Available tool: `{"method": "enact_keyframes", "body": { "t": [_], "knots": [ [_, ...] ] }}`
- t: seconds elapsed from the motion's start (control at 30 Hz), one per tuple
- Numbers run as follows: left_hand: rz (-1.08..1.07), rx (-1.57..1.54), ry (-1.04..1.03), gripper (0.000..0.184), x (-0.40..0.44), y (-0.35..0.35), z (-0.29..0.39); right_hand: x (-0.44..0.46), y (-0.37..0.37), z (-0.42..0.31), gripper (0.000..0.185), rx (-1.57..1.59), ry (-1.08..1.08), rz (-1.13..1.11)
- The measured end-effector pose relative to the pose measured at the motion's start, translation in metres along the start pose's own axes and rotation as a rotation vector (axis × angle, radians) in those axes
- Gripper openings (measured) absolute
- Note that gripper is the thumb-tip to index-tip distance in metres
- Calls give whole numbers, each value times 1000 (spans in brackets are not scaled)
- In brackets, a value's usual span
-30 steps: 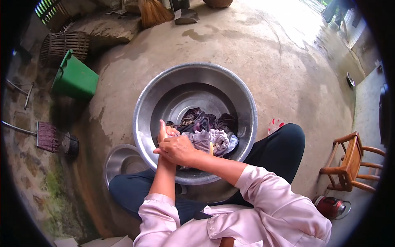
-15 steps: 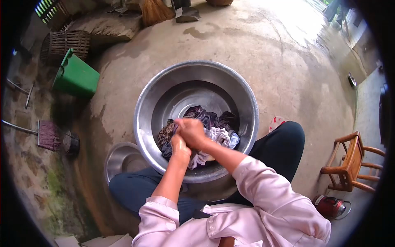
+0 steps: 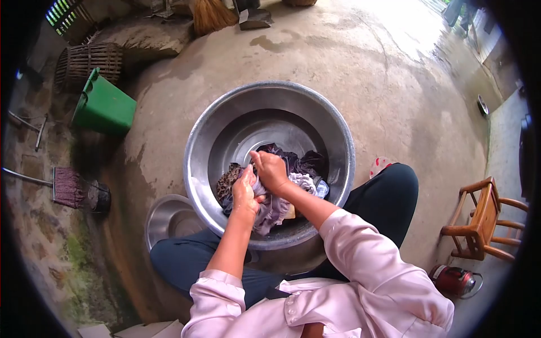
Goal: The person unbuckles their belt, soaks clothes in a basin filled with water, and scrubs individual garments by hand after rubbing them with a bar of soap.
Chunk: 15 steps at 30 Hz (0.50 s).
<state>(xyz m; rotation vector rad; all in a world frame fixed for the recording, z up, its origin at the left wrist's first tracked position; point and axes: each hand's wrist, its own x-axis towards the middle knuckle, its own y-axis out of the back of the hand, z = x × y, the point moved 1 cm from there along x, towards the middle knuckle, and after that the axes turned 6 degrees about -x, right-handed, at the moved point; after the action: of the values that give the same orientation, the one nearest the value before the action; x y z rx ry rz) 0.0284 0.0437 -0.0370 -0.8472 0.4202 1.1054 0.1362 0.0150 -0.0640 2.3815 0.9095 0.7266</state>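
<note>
A large metal basin [image 3: 194, 160] stands between my knees with wet clothes in it. My left hand [image 3: 245, 192] is wrapped round a greyish-purple cloth [image 3: 274, 213] on the left side of the pile. Close beside it my right hand [image 3: 270, 170] has its fingers curled against the same cloth. Behind the hands lie dark garments [image 3: 307, 163], and a white cloth [image 3: 303, 182] is to the right of them. A leopard-patterned piece [image 3: 226, 181] shows at the basin's left. A yellowish block [image 3: 290, 212] is partly visible below the cloth.
A smaller metal basin [image 3: 169, 221] sits by my left knee. To the left are a green bin [image 3: 104, 107], a brush [image 3: 69, 187] and a woven basket [image 3: 90, 62]. A wooden chair [image 3: 479, 219] and a red flask [image 3: 452, 280] stand on the right.
Both hands were together over the basin's left side. They have moved right, onto the clothes, and now work on the greyish-purple cloth, which is bunched up between them.
</note>
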Motion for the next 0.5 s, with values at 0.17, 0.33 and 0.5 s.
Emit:
{"method": "enact_keyframes", "body": {
  "t": [0.17, 0.33, 0.5],
  "knots": [
    [198, 177, -435, 46, 6, 12, 38, 13, -5, 57, 34, 259, -258, -339],
    [316, 716, -658, 33, 36, 54, 35, -24, -10, 89, 60, -512, 203, -1030],
    [423, 1497, -476, 32, 12, 41, 36, -28, -24, 85, 35, -277, 347, -768]
  ]
}}
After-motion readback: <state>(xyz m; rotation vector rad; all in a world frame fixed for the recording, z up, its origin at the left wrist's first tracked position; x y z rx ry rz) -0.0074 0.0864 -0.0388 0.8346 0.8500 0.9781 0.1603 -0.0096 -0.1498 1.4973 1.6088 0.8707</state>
